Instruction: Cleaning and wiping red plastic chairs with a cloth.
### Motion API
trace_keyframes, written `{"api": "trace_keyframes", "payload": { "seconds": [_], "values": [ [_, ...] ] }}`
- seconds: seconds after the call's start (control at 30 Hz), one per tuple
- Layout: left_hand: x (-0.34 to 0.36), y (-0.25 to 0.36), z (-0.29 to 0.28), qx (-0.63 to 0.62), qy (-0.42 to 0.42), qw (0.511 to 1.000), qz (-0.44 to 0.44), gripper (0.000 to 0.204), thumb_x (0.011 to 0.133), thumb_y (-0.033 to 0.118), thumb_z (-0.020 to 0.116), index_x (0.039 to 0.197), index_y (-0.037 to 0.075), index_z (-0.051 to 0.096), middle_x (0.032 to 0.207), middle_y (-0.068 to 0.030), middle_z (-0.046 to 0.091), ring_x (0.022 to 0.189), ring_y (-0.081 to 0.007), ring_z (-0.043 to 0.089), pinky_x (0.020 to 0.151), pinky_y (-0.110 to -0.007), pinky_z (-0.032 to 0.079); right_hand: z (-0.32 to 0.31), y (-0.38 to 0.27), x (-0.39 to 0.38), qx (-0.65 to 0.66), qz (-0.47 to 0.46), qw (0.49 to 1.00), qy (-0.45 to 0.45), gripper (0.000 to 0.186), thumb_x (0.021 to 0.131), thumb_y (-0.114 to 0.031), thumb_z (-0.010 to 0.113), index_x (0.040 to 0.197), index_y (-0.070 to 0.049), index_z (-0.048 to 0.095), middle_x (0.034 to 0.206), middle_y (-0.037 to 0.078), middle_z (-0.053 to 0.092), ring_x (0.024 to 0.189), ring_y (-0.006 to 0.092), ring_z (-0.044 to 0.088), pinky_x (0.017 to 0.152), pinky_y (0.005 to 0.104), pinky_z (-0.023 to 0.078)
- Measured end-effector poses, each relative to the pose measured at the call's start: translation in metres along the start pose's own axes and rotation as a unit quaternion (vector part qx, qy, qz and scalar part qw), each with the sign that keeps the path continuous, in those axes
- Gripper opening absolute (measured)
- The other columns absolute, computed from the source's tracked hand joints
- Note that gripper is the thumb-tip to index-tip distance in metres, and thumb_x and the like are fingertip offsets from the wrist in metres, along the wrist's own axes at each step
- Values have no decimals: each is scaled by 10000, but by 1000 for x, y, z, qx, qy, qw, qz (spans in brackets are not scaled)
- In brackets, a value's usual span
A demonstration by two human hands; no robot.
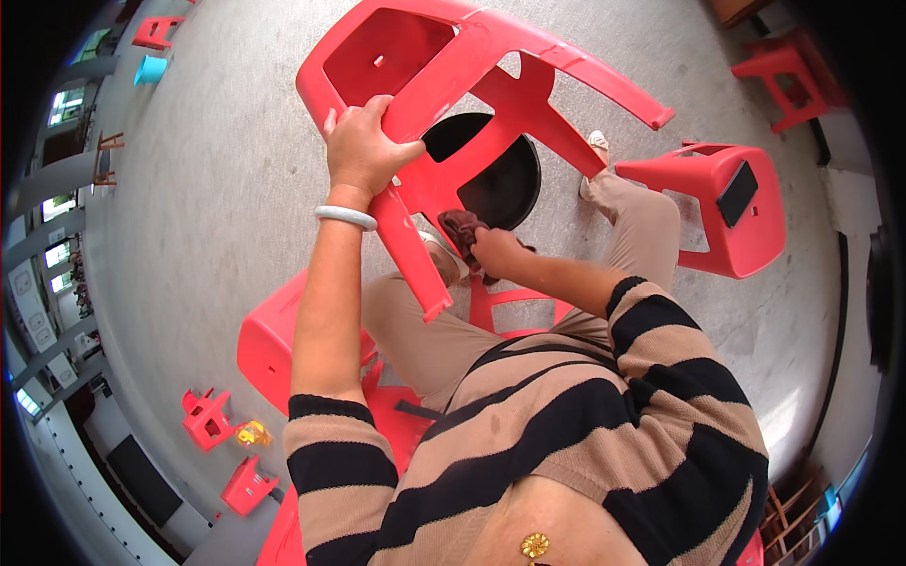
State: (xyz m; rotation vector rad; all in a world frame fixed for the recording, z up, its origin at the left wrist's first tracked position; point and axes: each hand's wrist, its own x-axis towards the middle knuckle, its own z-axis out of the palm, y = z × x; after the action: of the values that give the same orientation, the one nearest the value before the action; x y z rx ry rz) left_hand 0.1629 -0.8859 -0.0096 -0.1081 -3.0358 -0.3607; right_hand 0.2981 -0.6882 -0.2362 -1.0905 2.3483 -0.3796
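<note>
A red plastic stool is tipped on its side in front of me, its legs pointing toward me and to the right. My left hand grips one of its legs, fingers wrapped over the edge and thumb out to the right. In my right hand is a bunched dark brown cloth, held against or close beside the stool's lower leg; I cannot tell if they touch. Under the stool, on the floor, stands a round black basin, partly hidden by the stool's legs.
To my right stands a red stool with a dark phone on it. Another red stool is by my left leg. Small red stools stand farther left, near a yellow object. A blue bucket is far left.
</note>
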Motion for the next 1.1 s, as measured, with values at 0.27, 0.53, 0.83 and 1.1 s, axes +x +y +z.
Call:
{"api": "trace_keyframes", "payload": {
  "seconds": [0.27,0.53,0.83,1.1],
  "values": [
    [6,1,8,-5,9,1000,21,662,617,409,752,1187,87,653,978,-105,710,989,-300,644,1159,-535,305,-47,25,145,46,120,985,113,219,890,-183,625,1015,-36,728,1039,144,701,937,342,721,771,445,578],
    [6,2,2,-5,11,1000,8,675,588,432,762,1174,105,685,961,-99,722,991,-289,655,1157,-536,299,8,6,101,53,96,988,110,208,907,-182,606,952,-45,755,992,141,678,876,310,720,723,410,584],
    [7,2,1,-1,5,1000,-2,652,609,416,745,1179,107,684,972,-92,732,994,-280,662,1163,-527,295,-4,-1,-21,-11,2,995,-102,268,831,-208,652,1023,-53,756,941,203,716,983,341,712,790,414,583],
    [9,-1,-4,-7,3,1000,-3,654,620,428,740,1184,101,681,976,-106,732,999,-288,663,1160,-538,293,-82,43,48,233,-3,955,-185,497,685,-362,741,1128,-137,763,1042,169,740,983,361,695,877,436,540]
  ]
}}
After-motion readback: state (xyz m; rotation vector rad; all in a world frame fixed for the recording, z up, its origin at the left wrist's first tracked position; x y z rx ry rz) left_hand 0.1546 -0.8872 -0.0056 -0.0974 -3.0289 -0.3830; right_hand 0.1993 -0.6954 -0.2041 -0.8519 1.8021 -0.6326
